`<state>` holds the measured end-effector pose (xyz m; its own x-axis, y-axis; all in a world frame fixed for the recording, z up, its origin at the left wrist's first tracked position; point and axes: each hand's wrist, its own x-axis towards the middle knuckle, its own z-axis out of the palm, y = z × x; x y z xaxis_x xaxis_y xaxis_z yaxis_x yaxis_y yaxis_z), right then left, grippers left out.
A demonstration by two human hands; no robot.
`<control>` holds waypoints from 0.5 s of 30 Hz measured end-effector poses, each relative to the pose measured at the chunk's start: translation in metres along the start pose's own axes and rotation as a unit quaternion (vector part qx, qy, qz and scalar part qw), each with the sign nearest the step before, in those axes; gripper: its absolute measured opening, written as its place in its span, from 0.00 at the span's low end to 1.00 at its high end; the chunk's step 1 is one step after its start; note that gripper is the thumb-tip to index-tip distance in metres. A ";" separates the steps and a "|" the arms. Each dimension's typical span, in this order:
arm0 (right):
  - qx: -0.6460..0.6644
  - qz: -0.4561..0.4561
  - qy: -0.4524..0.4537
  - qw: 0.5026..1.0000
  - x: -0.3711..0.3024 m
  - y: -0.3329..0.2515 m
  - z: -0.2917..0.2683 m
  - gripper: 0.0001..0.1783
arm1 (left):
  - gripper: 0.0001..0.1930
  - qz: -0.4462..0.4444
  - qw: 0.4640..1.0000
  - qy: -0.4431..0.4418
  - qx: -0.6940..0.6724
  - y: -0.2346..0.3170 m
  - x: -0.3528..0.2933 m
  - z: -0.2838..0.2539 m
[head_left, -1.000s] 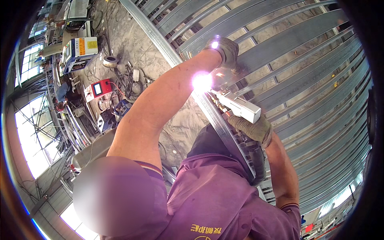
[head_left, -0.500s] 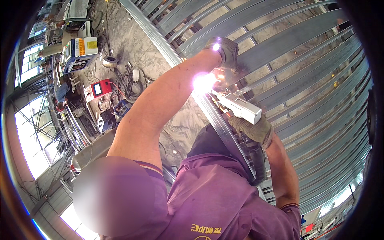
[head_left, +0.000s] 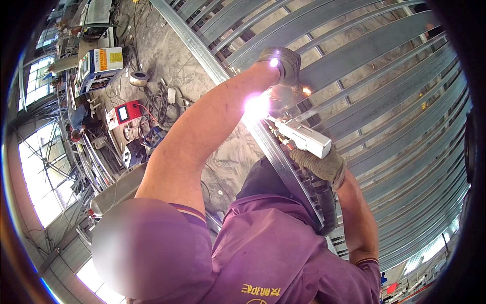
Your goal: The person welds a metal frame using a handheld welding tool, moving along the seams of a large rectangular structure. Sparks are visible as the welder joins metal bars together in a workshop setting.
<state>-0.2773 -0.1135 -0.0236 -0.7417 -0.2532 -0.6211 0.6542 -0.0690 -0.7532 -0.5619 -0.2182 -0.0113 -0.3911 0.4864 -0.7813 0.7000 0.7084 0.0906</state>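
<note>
1. The white welding torch (head_left: 304, 139) is kept clamped in the gloved right hand (head_left: 320, 166), as a second ago.
2. The arc glare (head_left: 255, 105) has stayed on the grey steel rail (head_left: 276, 152), slightly shifted.
3. The gloved left hand (head_left: 283, 63) remains pressed on the steel slats (head_left: 364, 55); its grip cannot be told.

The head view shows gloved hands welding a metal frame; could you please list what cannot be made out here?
- Weld spot: washed out by the arc's glare.
- Torch tip: lost in that glare.
- Left hand fingers: hidden behind the glove's back and a bright reflection.
- Right hand grip: only the glove's back shows.
- Hose: its lower end is hidden behind the purple shirt.
- Frame: cut off by the dark fisheye rim.
</note>
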 end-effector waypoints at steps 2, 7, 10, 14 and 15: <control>-0.014 -0.060 0.008 0.998 0.002 0.005 0.001 0.30 | 0.37 0.001 1.000 0.005 0.004 0.001 0.001 0.000; -0.004 -0.047 -0.010 0.999 0.000 -0.012 0.002 0.30 | 0.38 -0.005 1.000 0.009 0.010 -0.002 0.006 0.005; -0.001 -0.063 0.000 0.998 0.000 -0.005 0.002 0.30 | 0.37 -0.006 1.000 -0.003 0.004 -0.001 0.005 0.002; 0.049 0.025 0.002 0.998 -0.007 -0.018 0.001 0.30 | 0.37 -0.007 1.000 -0.009 0.005 -0.003 0.004 0.001; 0.057 0.051 0.006 0.997 -0.009 -0.019 0.001 0.30 | 0.37 -0.006 1.000 -0.010 0.004 -0.002 0.003 0.000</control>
<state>-0.2832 -0.1112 -0.0036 -0.6712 -0.2532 -0.6967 0.7388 -0.1522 -0.6565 -0.5646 -0.2183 -0.0141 -0.3880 0.4668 -0.7947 0.6996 0.7105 0.0758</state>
